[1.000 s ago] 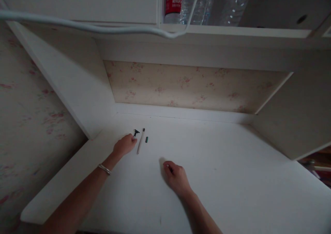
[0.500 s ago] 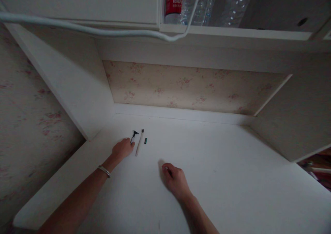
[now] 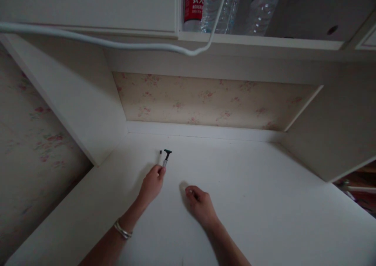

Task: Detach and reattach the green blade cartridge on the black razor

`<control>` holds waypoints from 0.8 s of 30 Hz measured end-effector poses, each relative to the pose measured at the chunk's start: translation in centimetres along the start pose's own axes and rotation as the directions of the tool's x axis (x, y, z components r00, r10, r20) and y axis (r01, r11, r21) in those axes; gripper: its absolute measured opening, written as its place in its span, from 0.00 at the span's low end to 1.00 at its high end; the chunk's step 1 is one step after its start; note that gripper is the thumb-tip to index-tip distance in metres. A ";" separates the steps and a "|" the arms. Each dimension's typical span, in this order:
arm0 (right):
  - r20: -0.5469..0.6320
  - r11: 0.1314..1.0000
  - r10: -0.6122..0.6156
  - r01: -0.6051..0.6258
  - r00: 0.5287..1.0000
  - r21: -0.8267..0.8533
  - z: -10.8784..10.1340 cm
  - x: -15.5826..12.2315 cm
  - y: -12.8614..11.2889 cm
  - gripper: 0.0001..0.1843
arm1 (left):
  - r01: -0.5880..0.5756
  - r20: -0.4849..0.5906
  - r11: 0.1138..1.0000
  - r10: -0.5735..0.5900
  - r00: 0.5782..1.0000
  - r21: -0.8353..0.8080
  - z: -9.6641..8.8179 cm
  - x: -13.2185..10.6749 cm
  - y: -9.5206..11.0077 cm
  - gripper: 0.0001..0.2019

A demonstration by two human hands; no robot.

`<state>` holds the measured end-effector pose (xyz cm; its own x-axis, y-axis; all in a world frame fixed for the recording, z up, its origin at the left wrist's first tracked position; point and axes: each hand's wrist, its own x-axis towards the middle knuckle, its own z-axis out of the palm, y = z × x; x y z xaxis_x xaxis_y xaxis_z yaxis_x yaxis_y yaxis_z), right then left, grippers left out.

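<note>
My left hand [image 3: 152,183] is closed around the handle of a razor [image 3: 167,154], whose dark head points away from me, above the white desk top. Just left of the razor, a slim pale stick with a dark tip, like a toothbrush [image 3: 160,154], lies on the desk, its lower part hidden by my left hand. The small dark green piece seen earlier is out of sight, apparently behind the razor or hand. My right hand [image 3: 201,205] rests on the desk to the right, fingers loosely curled, with nothing visible in them.
The white desk top [image 3: 235,187] runs back to a wallpapered wall [image 3: 190,101] between side panels. Overhead is a shelf with several plastic water bottles [image 3: 217,11]. A white cable [image 3: 117,43] hangs across the front of the cabinet.
My left hand has lifted the razor and carried it right, across the toothbrush-like stick. The small green piece has gone out of sight. My right hand stays in place; the view tilted slightly.
</note>
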<state>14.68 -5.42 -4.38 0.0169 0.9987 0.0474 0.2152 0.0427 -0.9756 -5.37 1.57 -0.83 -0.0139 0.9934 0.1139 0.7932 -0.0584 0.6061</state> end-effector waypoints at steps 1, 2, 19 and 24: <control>0.001 0.993 0.043 -0.042 0.999 0.107 -0.1 0.3 -0.2 0.14 | -0.020 0.011 0.999 0.020 1.000 -0.050 0.8 -0.8 0.9 0.16; 0.007 0.978 0.076 -0.076 0.997 0.195 -0.3 0.5 -0.4 0.15 | -0.033 0.031 0.995 0.036 0.999 -0.094 1.6 -1.6 1.9 0.18; 0.172 0.577 0.161 -0.234 0.972 0.783 0.0 1.4 -1.8 0.22 | 0.362 0.484 0.485 0.151 0.862 -0.796 6.9 -5.9 5.9 0.28; -0.029 0.651 0.182 -0.099 0.983 0.753 -0.3 1.1 -1.1 0.19 | 0.310 0.468 0.585 0.138 0.873 -0.749 7.5 -6.5 6.3 0.26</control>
<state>14.78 -4.43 -3.18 0.0837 0.9886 -0.1251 -0.5963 -0.0509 -0.8011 4.27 -4.56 -3.65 0.3823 0.9052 -0.1857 0.0037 0.1995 0.9799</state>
